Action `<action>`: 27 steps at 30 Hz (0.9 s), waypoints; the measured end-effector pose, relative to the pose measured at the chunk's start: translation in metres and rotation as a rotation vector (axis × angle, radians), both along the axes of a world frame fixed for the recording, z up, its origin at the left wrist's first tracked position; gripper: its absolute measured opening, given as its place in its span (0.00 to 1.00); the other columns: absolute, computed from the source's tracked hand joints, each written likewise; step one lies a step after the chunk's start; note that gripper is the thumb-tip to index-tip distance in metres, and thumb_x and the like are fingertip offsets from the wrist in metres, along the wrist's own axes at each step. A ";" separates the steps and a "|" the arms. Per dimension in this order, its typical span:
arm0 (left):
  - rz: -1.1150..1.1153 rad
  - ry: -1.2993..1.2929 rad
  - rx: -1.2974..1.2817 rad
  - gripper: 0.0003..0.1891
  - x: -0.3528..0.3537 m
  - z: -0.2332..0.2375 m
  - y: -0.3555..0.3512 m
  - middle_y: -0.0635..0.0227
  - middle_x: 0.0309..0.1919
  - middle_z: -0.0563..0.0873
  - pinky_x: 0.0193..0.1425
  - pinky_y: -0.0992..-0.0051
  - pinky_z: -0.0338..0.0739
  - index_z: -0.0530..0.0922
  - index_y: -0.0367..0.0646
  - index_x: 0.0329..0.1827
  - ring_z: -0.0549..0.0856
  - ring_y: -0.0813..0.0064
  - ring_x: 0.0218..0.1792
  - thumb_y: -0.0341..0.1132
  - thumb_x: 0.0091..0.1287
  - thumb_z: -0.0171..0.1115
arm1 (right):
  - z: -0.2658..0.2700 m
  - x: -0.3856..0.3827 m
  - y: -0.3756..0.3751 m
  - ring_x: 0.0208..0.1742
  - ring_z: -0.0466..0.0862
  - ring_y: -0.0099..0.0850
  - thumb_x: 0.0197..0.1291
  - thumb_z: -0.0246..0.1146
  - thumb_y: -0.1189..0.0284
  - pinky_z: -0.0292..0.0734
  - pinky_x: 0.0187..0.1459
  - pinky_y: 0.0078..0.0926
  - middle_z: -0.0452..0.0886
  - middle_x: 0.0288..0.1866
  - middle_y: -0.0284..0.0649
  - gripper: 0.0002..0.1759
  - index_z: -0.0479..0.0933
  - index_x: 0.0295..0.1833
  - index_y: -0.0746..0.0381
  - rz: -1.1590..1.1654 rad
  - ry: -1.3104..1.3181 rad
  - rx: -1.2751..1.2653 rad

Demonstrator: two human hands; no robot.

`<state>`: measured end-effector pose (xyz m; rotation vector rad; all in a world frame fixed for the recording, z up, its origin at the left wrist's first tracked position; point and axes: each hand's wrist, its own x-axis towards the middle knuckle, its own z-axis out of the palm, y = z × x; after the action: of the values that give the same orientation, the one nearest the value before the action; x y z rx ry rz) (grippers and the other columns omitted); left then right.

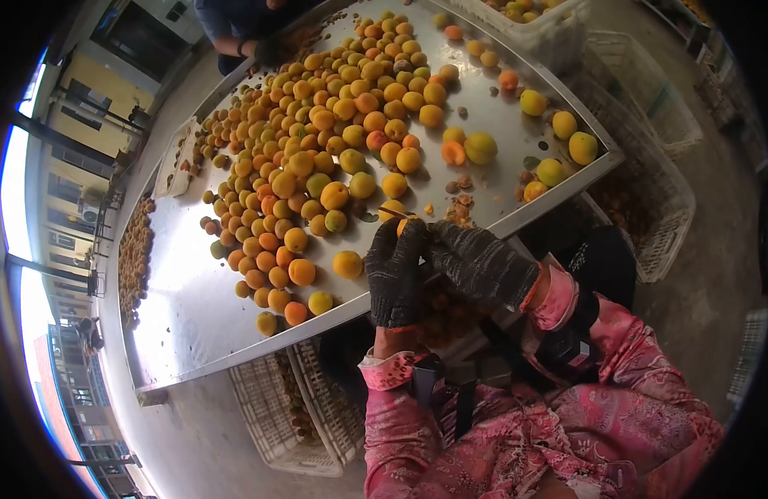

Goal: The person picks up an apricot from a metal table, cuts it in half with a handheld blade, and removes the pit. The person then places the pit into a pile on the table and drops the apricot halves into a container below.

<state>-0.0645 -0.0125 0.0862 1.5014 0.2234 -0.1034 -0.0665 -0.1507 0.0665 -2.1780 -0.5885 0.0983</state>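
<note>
My left hand [394, 279], in a dark grey knit glove, is closed around an orange-yellow apricot [411, 224] at the near edge of the metal table. My right hand [488, 264], gloved the same way, meets it from the right, its fingers closed and bent toward the fruit. I cannot tell what is inside the right fingers. Just beyond the fingertips lies a yellow apricot [391, 209]. Pits and torn fruit scraps [461, 208] are scattered beside the right fingers. A large heap of apricots [317, 125] spreads over the table beyond both hands.
The metal table [193, 312] has a raised rim. Pits [136, 258] line its far left side. White plastic crates [276, 416] stand below it, others [650, 191] at right. A fruit crate [538, 25] sits at the back right. Another person's gloved hand [272, 51] is across the table.
</note>
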 end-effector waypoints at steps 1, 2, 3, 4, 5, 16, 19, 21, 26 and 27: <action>-0.043 0.076 -0.059 0.17 -0.001 0.001 0.003 0.72 0.36 0.80 0.38 0.80 0.73 0.75 0.38 0.51 0.77 0.82 0.36 0.41 0.65 0.56 | -0.010 0.004 -0.001 0.45 0.77 0.47 0.57 0.54 0.70 0.73 0.46 0.40 0.76 0.45 0.53 0.19 0.71 0.52 0.68 -0.008 -0.089 0.120; -0.042 0.077 -0.059 0.17 0.000 0.002 0.003 0.72 0.36 0.80 0.38 0.80 0.73 0.75 0.38 0.51 0.77 0.82 0.36 0.41 0.65 0.56 | -0.017 0.006 -0.002 0.39 0.78 0.49 0.61 0.53 0.67 0.73 0.40 0.43 0.77 0.38 0.53 0.17 0.71 0.49 0.68 -0.017 -0.178 0.240; -0.049 0.033 -0.060 0.16 0.000 0.002 0.002 0.71 0.35 0.80 0.38 0.81 0.72 0.75 0.37 0.49 0.77 0.82 0.34 0.40 0.66 0.55 | -0.020 0.009 -0.004 0.39 0.78 0.49 0.61 0.53 0.67 0.73 0.40 0.43 0.77 0.38 0.53 0.17 0.71 0.49 0.68 -0.018 -0.177 0.240; -0.055 -0.009 -0.060 0.15 0.001 0.001 0.002 0.70 0.34 0.81 0.38 0.82 0.72 0.76 0.35 0.47 0.77 0.83 0.33 0.38 0.67 0.54 | -0.022 0.011 -0.006 0.38 0.78 0.49 0.61 0.53 0.66 0.73 0.39 0.43 0.77 0.38 0.54 0.18 0.70 0.50 0.68 -0.018 -0.485 0.105; -0.017 -0.124 -0.080 0.15 0.003 -0.010 -0.001 0.69 0.34 0.81 0.41 0.81 0.73 0.76 0.36 0.46 0.78 0.81 0.34 0.40 0.68 0.52 | -0.022 0.011 -0.006 0.37 0.78 0.50 0.61 0.53 0.66 0.73 0.38 0.43 0.77 0.37 0.55 0.18 0.69 0.51 0.68 -0.017 -0.792 -0.035; 0.193 0.051 -0.319 0.19 0.006 -0.005 -0.015 0.67 0.32 0.81 0.38 0.78 0.73 0.77 0.35 0.39 0.78 0.76 0.33 0.46 0.67 0.51 | -0.025 0.000 0.016 0.31 0.79 0.49 0.62 0.53 0.63 0.73 0.34 0.44 0.79 0.36 0.53 0.21 0.68 0.57 0.63 -0.170 -0.247 0.244; 0.105 -0.338 0.351 0.12 0.013 -0.030 0.001 0.67 0.31 0.81 0.39 0.76 0.72 0.76 0.37 0.38 0.78 0.75 0.33 0.39 0.63 0.55 | -0.002 0.005 0.005 0.43 0.77 0.38 0.64 0.51 0.66 0.72 0.44 0.35 0.76 0.45 0.49 0.20 0.68 0.58 0.64 -0.049 0.288 0.510; -0.009 -0.626 0.852 0.10 0.012 -0.037 0.008 0.67 0.31 0.80 0.40 0.75 0.72 0.76 0.38 0.38 0.79 0.73 0.34 0.35 0.60 0.56 | 0.006 0.005 0.004 0.56 0.74 0.30 0.66 0.49 0.70 0.70 0.55 0.27 0.73 0.55 0.47 0.19 0.67 0.59 0.66 0.048 0.693 0.620; 0.181 -0.350 0.104 0.14 0.013 -0.034 -0.005 0.66 0.24 0.78 0.34 0.71 0.72 0.74 0.38 0.33 0.78 0.70 0.28 0.42 0.59 0.57 | -0.008 0.003 0.010 0.31 0.79 0.27 0.60 0.57 0.61 0.75 0.36 0.28 0.77 0.28 0.40 0.20 0.72 0.53 0.62 -0.098 0.169 0.517; 0.183 -0.354 0.106 0.14 0.011 -0.024 -0.004 0.66 0.24 0.78 0.34 0.71 0.72 0.74 0.38 0.33 0.78 0.70 0.28 0.42 0.59 0.57 | 0.002 0.003 0.004 0.31 0.79 0.27 0.60 0.57 0.61 0.75 0.36 0.28 0.77 0.28 0.40 0.20 0.72 0.53 0.62 -0.095 0.165 0.519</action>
<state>-0.0530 -0.0166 0.0620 1.5690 0.0802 0.3234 -0.0635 -0.1468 0.0682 -1.6713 -0.3647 0.0648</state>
